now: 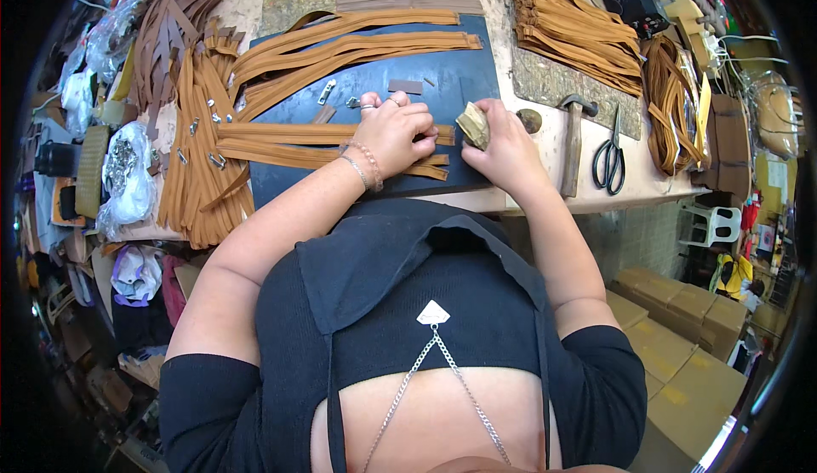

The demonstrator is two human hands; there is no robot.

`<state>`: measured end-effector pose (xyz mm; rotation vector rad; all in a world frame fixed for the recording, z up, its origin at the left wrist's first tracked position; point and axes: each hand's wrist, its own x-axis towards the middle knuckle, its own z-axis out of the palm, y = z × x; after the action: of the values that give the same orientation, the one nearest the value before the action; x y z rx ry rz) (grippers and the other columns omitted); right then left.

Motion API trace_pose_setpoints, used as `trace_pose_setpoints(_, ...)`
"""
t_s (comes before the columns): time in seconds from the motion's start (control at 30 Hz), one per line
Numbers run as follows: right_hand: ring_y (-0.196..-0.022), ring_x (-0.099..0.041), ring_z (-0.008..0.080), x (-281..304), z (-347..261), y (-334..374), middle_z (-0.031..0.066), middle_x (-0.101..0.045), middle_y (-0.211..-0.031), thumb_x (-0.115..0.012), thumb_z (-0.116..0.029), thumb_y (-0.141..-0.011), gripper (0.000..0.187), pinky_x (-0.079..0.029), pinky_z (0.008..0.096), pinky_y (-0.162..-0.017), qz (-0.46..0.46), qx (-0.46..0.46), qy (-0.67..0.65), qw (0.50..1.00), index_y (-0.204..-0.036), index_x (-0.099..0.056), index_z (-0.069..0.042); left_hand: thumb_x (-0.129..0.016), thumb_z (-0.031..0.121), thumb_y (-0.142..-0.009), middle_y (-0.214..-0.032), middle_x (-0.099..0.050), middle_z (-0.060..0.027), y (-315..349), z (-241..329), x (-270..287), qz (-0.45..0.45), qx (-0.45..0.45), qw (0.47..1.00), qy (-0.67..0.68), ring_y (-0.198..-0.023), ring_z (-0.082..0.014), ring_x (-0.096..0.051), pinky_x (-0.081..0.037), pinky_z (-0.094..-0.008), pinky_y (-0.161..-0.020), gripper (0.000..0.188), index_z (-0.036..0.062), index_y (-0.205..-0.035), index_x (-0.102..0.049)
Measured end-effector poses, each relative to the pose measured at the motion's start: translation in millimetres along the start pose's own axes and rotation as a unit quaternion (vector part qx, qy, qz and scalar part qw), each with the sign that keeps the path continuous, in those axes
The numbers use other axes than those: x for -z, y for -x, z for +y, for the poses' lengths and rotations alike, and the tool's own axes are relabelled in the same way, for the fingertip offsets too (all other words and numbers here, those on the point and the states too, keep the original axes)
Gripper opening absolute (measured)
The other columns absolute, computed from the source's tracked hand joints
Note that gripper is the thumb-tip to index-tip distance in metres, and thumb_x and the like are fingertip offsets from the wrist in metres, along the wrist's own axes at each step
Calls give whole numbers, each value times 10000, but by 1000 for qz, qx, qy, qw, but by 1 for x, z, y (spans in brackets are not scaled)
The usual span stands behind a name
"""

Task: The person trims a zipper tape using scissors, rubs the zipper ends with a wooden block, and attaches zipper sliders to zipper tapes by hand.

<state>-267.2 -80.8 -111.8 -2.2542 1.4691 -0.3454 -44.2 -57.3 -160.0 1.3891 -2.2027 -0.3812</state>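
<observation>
My left hand [390,138] rests on brown zipper tapes [285,134] laid across a dark board [471,73], its fingers curled down on them near their right ends. What sits under the fingertips is hidden. A rough yellowish block [473,126] is gripped between the thumb and fingers of my right hand [509,148], just right of the tape ends. Beyond my left hand lie a metal zipper slider [327,91] and a small dark brown strip [405,86]. More zipper tapes [366,45] run across the board's far part.
Loose zipper tapes [200,149] with sliders heap at the left. To the right are a round dark lump [529,120], a hammer [574,145], black-handled scissors [609,162] and a zipper bundle [574,34]. Cardboard boxes [681,362] stand below, and a clear bag [129,175] lies far left.
</observation>
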Motion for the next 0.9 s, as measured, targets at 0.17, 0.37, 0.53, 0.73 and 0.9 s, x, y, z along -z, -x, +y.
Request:
trace_pose_setpoints(0.17,-1095,-588,409,-14,-13,-13,214,-631,-1130,-762,-173,-722,604,-479,465,-950,19,49,-70,996,-1245,-484,-53,-729,305,-796,-832,-591,55,-3,-3,-2,32,-17,999,-24,-942,-177,-539,-296,-462,-876,155,168,-779,-660)
trace_pose_setpoints(0.37,-1116,-596,423,-5,2,-8,226,-647,-1131,-766,-178,-724,596,-494,476,-949,-2,-16,-55,998,-1235,-490,-47,-725,308,-795,-844,-597,66,1,0,0,-3,5,1000,-7,-941,-168,-540,-290,-456,-877,141,178,-789,-671)
trace_pose_setpoints(0.53,-1084,-623,425,-10,-10,-17,231,-641,-1128,-768,-156,-741,616,-505,451,-930,-14,-2,-139,990,-1267,-469,-39,-718,302,-790,-858,-616,73,-1,-2,-3,13,-5,1000,-11,-952,-169,-543,-294,-477,-892,123,186,-792,-677)
trace_pose_setpoints(0.73,-1075,-606,420,-24,-1,-21,211,-647,-1113,-780,-171,-715,590,-494,482,-940,114,9,-29,993,-1217,-493,-54,-718,296,-791,-854,-607,61,-1,-1,-2,16,-8,1000,-7,-938,-175,-541,-293,-462,-879,132,173,-785,-669)
trace_pose_setpoints(0.9,-1116,-598,431,-11,-5,-19,241,-639,-1133,-783,-167,-720,619,-493,473,-946,4,2,-147,989,-1243,-478,-39,-717,293,-790,-848,-606,57,0,-3,-4,22,-7,1000,2,-935,-177,-540,-294,-460,-872,132,172,-782,-664)
